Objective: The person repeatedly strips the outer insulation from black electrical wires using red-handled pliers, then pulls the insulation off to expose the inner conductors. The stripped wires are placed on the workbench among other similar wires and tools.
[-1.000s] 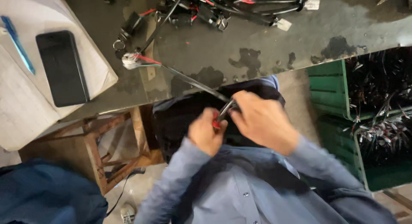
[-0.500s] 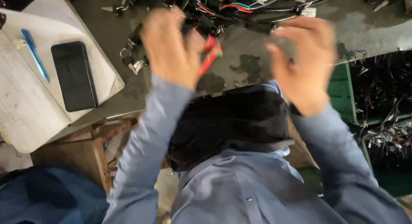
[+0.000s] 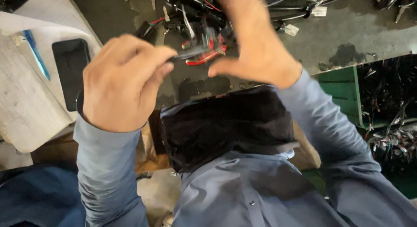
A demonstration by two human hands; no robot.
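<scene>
My left hand (image 3: 121,81) is closed in a fist over the bench edge. It pinches the grey metal end of red-handled pliers (image 3: 204,56), whose blurred handles point right over the dark bench (image 3: 347,31). My right hand (image 3: 256,44) is stretched over a tangle of black and red wires (image 3: 191,9), thumb spread wide. Its fingertips run off the top edge, and nothing shows in it.
A black phone (image 3: 69,70) and a blue pen (image 3: 34,53) lie on white paper at the left. Tagged wire bundles (image 3: 304,9) cover the back of the bench. A green crate (image 3: 386,105) full of wiring stands at the right. Blue cloth (image 3: 30,196) lies at the lower left.
Both hands rose from my lap to the bench. The left carried the red-handled pliers up and now points them toward the wire pile, and the right swung left over the wires.
</scene>
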